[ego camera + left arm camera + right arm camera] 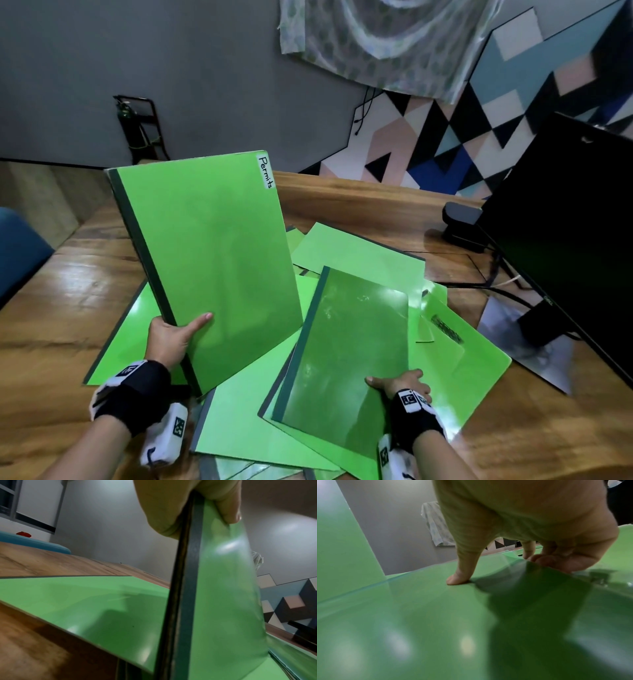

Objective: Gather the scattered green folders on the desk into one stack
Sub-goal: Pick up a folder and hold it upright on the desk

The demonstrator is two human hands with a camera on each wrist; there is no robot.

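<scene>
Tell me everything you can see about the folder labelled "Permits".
The Permits folder is a bright green card folder with a dark green strip along its spine and a small white label reading "Permits" at its top far corner. It looks matte and stiff, closed, held up nearly upright and tilted, above the other green folders on the wooden desk. The left hand grips its lower spine edge, thumb across the front; the left wrist view shows several dark layers at that edge.

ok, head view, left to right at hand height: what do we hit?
left hand gripping the Permits folder → glossy folder → right hand pinching the glossy folder's edge → monitor at the desk's right side.
</scene>
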